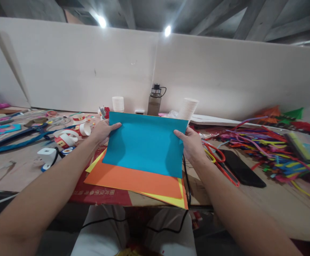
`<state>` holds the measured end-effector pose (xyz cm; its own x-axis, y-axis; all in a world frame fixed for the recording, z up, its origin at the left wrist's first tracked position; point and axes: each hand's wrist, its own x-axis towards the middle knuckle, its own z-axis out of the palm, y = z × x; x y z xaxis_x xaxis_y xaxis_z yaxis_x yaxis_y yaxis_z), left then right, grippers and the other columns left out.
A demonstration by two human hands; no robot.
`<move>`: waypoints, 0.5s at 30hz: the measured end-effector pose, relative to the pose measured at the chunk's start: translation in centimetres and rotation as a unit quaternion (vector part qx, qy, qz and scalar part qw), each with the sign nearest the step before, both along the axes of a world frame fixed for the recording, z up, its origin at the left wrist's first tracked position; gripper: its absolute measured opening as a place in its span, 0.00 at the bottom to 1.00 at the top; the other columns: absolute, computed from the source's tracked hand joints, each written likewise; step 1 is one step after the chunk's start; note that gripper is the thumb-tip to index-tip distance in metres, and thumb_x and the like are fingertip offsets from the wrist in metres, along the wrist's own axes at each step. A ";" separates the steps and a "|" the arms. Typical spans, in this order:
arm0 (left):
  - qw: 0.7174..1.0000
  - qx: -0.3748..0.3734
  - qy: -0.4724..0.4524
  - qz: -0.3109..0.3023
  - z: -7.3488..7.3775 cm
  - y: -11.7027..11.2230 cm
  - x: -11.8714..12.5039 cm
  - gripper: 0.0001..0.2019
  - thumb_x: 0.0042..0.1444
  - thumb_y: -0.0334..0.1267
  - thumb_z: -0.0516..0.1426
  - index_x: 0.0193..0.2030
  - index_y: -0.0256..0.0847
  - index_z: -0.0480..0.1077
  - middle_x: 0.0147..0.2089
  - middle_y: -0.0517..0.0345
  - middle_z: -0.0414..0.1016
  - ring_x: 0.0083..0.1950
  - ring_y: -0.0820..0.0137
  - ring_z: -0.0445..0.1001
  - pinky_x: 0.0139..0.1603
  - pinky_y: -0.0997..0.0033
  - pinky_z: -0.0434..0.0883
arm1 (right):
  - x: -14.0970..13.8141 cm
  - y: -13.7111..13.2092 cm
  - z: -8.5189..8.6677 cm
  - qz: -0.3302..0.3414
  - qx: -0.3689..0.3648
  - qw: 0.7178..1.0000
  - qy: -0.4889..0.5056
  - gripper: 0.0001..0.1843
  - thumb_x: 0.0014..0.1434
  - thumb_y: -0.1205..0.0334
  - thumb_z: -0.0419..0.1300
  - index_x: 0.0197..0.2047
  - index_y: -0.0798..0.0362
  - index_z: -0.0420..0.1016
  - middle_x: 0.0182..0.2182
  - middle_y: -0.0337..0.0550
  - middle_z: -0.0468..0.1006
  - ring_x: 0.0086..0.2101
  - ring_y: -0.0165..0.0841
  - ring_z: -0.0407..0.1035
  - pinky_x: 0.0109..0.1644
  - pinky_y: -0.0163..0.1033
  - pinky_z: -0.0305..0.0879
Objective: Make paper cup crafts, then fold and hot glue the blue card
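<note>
1. Nearest are the person's legs in pale trousers (98, 227), below the table's edge, with a black cable (189, 192) running across them.
2. On the table lie an orange sheet (133, 179) and yellow paper (181, 203), the yellow showing from under the orange.
3. Above them is the blue sheet (144, 145), tilted up; whether its lower edge touches the orange one, I cannot tell.
4. The left hand (103, 131) pinches the blue sheet near its upper left corner, thumb in front; the right hand (193, 144) grips the upper right side likewise.
5. Right of the sheets are scissors (220, 165), a phone (242, 169) and a heap of pipe cleaners (267, 142); to the left, a white charger (48, 154) and paper cups (84, 129).
6. Behind stand a bottle (154, 103) and, on either side of it, stacked white cups (189, 107).
7. Farthest is a white wall (90, 60).
</note>
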<state>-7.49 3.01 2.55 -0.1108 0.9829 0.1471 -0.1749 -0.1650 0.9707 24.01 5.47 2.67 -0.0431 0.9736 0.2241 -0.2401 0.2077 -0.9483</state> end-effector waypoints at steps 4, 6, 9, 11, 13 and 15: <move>0.997 -0.023 0.066 0.023 0.4 -0.2 -0.5 0.22 0.37 0.45 0.68 0.39 0.36 0.73 0.38 0.51 0.79 0.37 0.62 0.77 0.39 0.64 0.74 | -0.1 -0.2 0.2 -0.001 -0.016 1.000 0.005 0.23 0.39 0.61 0.70 0.42 0.53 0.74 0.35 0.41 0.80 0.32 0.34 0.74 0.41 0.44 0.71; 0.990 -0.042 0.129 0.036 0.6 -0.2 -1.1 0.23 0.37 0.48 0.67 0.38 0.36 0.74 0.37 0.51 0.79 0.35 0.62 0.76 0.36 0.65 0.73 | -0.1 -0.3 0.3 0.004 -0.025 1.000 0.006 0.24 0.38 0.61 0.70 0.42 0.52 0.74 0.35 0.40 0.80 0.32 0.35 0.74 0.41 0.44 0.71; 0.966 -0.065 0.240 0.071 0.8 0.0 -2.1 0.22 0.36 0.51 0.66 0.36 0.37 0.75 0.35 0.51 0.79 0.34 0.61 0.76 0.34 0.66 0.72 | -0.1 -0.4 0.3 0.014 -0.040 0.999 -0.008 0.26 0.37 0.61 0.70 0.42 0.52 0.74 0.35 0.41 0.80 0.33 0.35 0.73 0.41 0.44 0.71; 0.962 -0.087 0.252 0.059 0.8 0.1 -2.3 0.22 0.36 0.50 0.67 0.36 0.39 0.75 0.35 0.52 0.79 0.35 0.60 0.76 0.35 0.66 0.72 | -0.1 -0.3 0.1 0.018 -0.052 0.998 -0.036 0.26 0.37 0.61 0.70 0.42 0.53 0.73 0.36 0.42 0.79 0.33 0.35 0.73 0.40 0.44 0.71; 0.973 -0.120 0.197 0.015 0.7 0.1 -2.1 0.22 0.34 0.46 0.68 0.37 0.40 0.75 0.36 0.53 0.79 0.37 0.60 0.77 0.37 0.64 0.72 | 0.0 -0.1 -0.1 0.033 -0.058 0.995 -0.073 0.26 0.36 0.61 0.70 0.42 0.53 0.71 0.36 0.42 0.79 0.33 0.35 0.73 0.39 0.44 0.71; 0.979 -0.154 0.133 -0.026 0.6 0.0 -1.7 0.22 0.33 0.42 0.69 0.38 0.40 0.75 0.36 0.53 0.79 0.37 0.59 0.77 0.39 0.61 0.73 | 0.0 0.0 -0.3 0.055 -0.065 0.990 -0.113 0.27 0.37 0.62 0.70 0.43 0.54 0.69 0.37 0.44 0.78 0.34 0.36 0.73 0.38 0.43 0.71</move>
<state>-9.22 3.04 3.12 -0.0577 0.9886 -0.1393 0.0897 0.1441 0.9855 23.99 5.50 2.36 -0.1851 0.9802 0.0703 -0.0337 0.0652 -0.9973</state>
